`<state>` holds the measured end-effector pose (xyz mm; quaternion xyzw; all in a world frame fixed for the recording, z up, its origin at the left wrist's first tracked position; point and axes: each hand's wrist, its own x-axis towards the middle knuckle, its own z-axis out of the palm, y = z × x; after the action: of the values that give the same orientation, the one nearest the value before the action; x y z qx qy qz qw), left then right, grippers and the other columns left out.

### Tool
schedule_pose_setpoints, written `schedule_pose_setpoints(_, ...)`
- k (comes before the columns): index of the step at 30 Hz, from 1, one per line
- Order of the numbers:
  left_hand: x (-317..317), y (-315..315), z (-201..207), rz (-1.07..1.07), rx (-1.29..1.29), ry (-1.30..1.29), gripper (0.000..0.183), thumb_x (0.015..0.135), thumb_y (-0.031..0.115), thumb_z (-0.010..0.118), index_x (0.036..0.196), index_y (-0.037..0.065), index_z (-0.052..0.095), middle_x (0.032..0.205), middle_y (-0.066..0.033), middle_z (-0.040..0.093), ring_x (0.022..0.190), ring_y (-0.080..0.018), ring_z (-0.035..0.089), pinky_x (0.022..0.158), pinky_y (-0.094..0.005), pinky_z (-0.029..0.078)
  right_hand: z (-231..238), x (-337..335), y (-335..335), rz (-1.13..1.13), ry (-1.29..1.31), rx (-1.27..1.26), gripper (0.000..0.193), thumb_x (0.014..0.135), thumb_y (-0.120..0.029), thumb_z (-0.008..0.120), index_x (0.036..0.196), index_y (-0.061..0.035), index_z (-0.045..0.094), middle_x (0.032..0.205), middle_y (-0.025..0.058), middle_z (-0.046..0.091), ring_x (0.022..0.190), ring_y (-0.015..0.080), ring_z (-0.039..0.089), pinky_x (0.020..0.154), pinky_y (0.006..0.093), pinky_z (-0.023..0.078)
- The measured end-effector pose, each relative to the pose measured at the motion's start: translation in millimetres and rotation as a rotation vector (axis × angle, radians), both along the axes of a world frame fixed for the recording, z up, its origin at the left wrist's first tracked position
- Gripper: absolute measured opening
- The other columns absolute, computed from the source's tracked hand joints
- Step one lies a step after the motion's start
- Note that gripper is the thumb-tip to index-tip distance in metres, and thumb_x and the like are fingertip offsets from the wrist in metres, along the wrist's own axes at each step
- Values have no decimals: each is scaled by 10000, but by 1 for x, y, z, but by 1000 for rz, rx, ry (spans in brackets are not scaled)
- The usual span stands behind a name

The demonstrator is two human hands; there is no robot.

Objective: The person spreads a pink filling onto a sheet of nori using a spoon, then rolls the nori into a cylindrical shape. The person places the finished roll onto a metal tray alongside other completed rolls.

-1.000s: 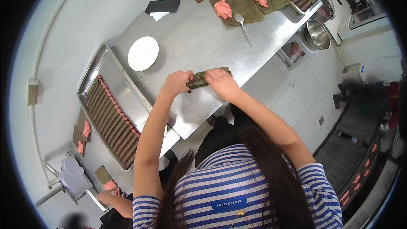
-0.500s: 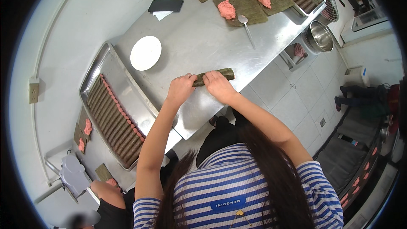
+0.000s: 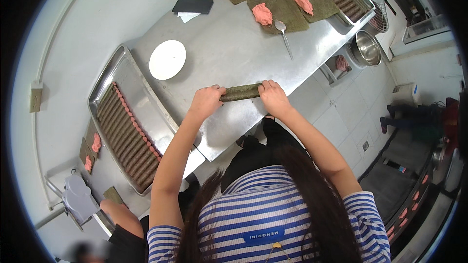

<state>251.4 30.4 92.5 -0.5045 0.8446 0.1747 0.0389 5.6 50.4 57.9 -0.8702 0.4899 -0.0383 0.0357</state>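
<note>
A dark green seaweed roll point(image 3: 241, 92) lies lengthwise between my hands, over the near part of the steel table. My left hand point(image 3: 208, 101) is closed on its left end. At its right end, my right hand point(image 3: 274, 98) grips with fingers curled over the top. The middle stretch of the roll is uncovered; both ends are hidden by my fingers. Farther back, flat seaweed sheets point(image 3: 292, 23) bear lumps of pink paste point(image 3: 263, 14). A metal spoon point(image 3: 282, 31) rests with its bowl at the edge of one sheet.
A white plate point(image 3: 167, 60) sits left of my hands. Beyond it, a dark phone point(image 3: 193, 6) lies on white paper. The metal tray point(image 3: 146, 87) at left holds rows of finished rolls; another tray point(image 3: 358, 18) stands far right. Another person's arm point(image 3: 122, 216) shows at lower left.
My right hand has slid right along the roll to its right end, baring the middle. My left hand stays at the left end.
</note>
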Motion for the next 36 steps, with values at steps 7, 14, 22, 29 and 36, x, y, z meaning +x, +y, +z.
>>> schedule_pose_setpoints(7,29,11,26,159,42,154,445,648,174,769,1055,99,607,1027,-72,621,967,-265,596,834,-376,479,11,10,-2,15,139,64,164,707,-69,579,840,10,636,919,129,582,919,252,557,810,333,443)
schedule_pose_setpoints(14,23,35,-2,144,-160,111,403,637,115,753,1013,102,610,999,-58,613,974,-243,586,886,-373,445,13,16,-11,191,-4,57,251,688,-40,591,932,19,573,946,137,537,921,278,535,813,347,457)
schedule_pose_setpoints(22,7,31,-10,210,-116,-28,284,649,102,727,913,108,624,921,-24,630,905,-226,617,864,-371,463,-2,28,-23,456,-270,233,372,734,-133,678,1023,50,532,1002,166,519,989,311,523,865,373,457)
schedule_pose_setpoints(29,0,20,-9,256,-20,-144,152,686,135,719,829,159,676,853,9,663,834,-210,641,765,-351,498,-14,25,-27,449,-284,258,231,750,-50,593,956,55,579,954,188,543,944,325,544,841,387,469)
schedule_pose_setpoints(36,-1,14,-7,290,35,-133,220,649,144,736,863,164,693,882,-1,662,842,-209,637,792,-364,494,-19,-14,-26,350,-216,286,303,732,-71,672,1006,35,598,987,179,568,951,341,557,823,411,481)
